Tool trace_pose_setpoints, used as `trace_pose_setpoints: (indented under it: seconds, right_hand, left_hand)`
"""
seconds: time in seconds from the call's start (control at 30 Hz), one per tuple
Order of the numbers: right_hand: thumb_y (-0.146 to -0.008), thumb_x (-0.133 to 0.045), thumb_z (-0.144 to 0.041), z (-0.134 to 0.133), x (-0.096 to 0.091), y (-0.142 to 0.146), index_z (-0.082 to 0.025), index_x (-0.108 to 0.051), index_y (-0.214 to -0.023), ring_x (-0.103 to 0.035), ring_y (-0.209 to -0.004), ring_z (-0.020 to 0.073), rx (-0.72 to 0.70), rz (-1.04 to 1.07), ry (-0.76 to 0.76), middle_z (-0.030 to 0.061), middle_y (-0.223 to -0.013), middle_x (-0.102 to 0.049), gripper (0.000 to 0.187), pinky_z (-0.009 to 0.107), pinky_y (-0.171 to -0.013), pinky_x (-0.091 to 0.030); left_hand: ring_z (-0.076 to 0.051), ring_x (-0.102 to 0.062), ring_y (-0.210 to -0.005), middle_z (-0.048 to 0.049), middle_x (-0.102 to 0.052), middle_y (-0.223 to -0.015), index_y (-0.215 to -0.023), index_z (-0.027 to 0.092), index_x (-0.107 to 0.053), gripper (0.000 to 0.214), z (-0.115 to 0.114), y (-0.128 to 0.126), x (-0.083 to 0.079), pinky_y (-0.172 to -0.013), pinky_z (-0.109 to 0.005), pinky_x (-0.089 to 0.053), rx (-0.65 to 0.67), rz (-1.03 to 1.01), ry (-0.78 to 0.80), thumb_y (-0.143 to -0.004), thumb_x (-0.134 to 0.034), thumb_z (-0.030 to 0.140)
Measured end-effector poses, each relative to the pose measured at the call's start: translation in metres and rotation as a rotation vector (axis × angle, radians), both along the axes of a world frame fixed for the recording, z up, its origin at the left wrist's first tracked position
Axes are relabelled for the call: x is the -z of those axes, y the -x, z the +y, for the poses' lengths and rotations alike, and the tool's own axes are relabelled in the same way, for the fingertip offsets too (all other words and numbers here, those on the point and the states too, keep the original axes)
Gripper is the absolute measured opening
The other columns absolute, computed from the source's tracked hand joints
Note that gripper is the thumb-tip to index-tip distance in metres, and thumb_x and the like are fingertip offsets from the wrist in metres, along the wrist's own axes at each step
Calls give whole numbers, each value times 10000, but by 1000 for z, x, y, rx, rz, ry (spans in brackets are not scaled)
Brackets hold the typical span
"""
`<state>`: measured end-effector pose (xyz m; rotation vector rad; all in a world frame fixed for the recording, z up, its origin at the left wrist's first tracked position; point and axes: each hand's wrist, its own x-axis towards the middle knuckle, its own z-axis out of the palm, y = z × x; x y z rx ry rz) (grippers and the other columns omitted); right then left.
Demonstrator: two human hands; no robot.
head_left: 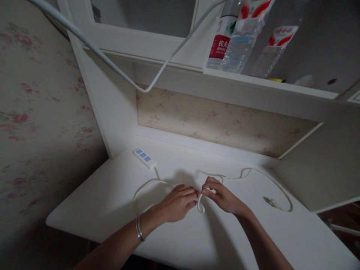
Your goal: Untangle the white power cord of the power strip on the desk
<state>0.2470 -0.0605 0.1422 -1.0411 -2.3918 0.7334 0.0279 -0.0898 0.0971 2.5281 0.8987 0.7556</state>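
A white power strip (145, 158) with blue sockets lies near the back left of the white desk (107, 202). Its thin white cord (254, 173) curls across the desk to a plug (273, 203) at the right. My left hand (177, 204) and my right hand (222, 195) meet at the middle of the desk. Both have their fingers closed on a small loop of the cord (200, 205) that hangs between them. A silver bangle (139, 228) sits on my left wrist.
A white shelf (253, 88) runs above the desk and carries several plastic water bottles (239, 37). A thicker white cable (118, 71) sags across the upper left. Floral wallpaper (42, 123) covers the left wall and the panel behind the desk.
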Motion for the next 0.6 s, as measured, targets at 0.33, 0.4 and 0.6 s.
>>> trace_pose_setpoints:
  seconds: [0.33,0.4,0.6]
  right_hand:
    - [-941,-480,-399,-5,11,-15,-210,-613,-852,-508,-826,171,144,222,-75,32,-828,-524,247,321,-782,-416]
    - [-937,-484,-406,-6,15,-14,-214,-611,-847,-505,-813,173,195,242,-90,30,-819,-521,247,319,-766,-417]
    - [-937,-467,-437,-8,24,-3,-216,-604,-823,-507,-804,174,220,302,-68,28,-814,-518,284,317,-756,-429]
  left_hand:
    - [-118,-571,-727,-9,-658,-817,-917,196,-671,189,3,-32,21,-694,-208,-424,-54,-311,349,-895,-542,333]
    - [-118,-561,-711,-9,-656,-787,-884,187,-690,218,1,-35,24,-682,-211,-416,-72,-365,402,-898,-526,330]
    - [-108,-487,-590,4,-622,-663,-868,146,-714,282,1,-48,37,-563,-216,-367,27,-346,684,-881,-505,335]
